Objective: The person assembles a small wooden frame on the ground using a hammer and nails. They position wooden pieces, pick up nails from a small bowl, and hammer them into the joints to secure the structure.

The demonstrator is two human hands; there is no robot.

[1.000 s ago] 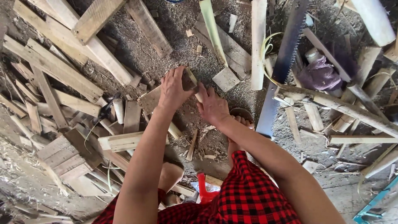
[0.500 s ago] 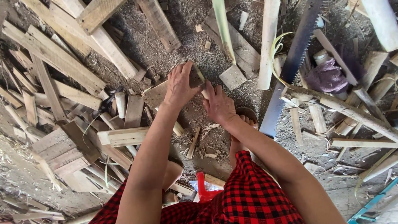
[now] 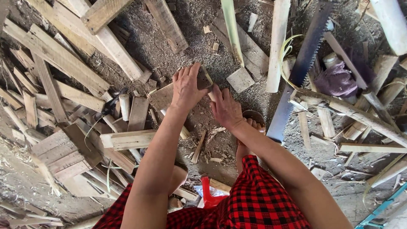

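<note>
My left hand [image 3: 186, 89] is closed over a small dark wooden block [image 3: 204, 79], which sits at the end of a flat brown board [image 3: 163, 96] on the sawdust ground. My right hand [image 3: 227, 109] lies just right of it, fingers together and pointing at the block. Those fingertips rest on a pale sliver of wood [image 3: 212, 96]. Its palm side is hidden, so I cannot see whether it grips that sliver. Both forearms reach in from below, above red-and-black checked cloth [image 3: 254, 199].
A long blue-grey saw blade [image 3: 299, 72] lies to the right, beside a bare foot in a sandal [image 3: 253, 121]. Planks and offcuts [image 3: 72, 63] are piled on the left, sticks and a purple cloth [image 3: 337, 80] on the right. A red object [image 3: 207, 195] lies by my legs.
Both hands stay on the block and the pale sliver. The view has shifted slightly, and nothing has been taken up or let go.
</note>
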